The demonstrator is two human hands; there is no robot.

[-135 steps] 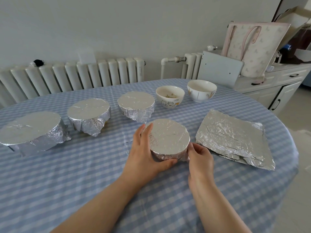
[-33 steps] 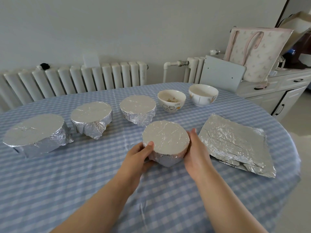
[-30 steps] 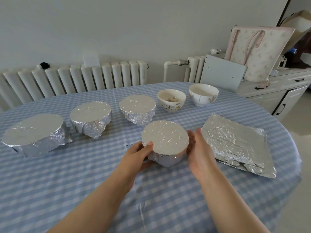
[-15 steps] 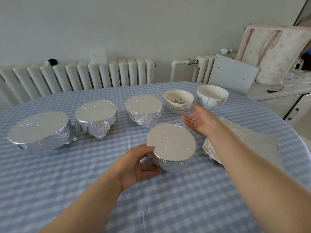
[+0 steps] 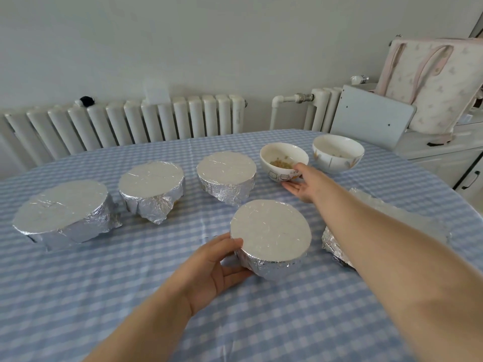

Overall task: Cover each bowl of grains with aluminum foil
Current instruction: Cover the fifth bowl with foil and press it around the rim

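Note:
Nearest me stands a foil-covered bowl; my left hand holds its left side, thumb on the top rim and fingers against the wall. My right hand reaches far across, palm up with straight fingers, and touches the near side of an uncovered white bowl with grains in it. A second uncovered bowl sits to that bowl's right. Three more foil-covered bowls stand in a row: one at centre, one left of it, a larger one at far left. A stack of foil sheets lies partly under my right forearm.
Everything rests on a round table with a blue checked cloth. White radiators line the wall behind it. At the back right are a white cabinet, a grey board and a pale tote bag.
My right hand left the near foil-covered bowl and stretched forward to the uncovered grain bowl. My left hand stayed on the covered bowl's side.

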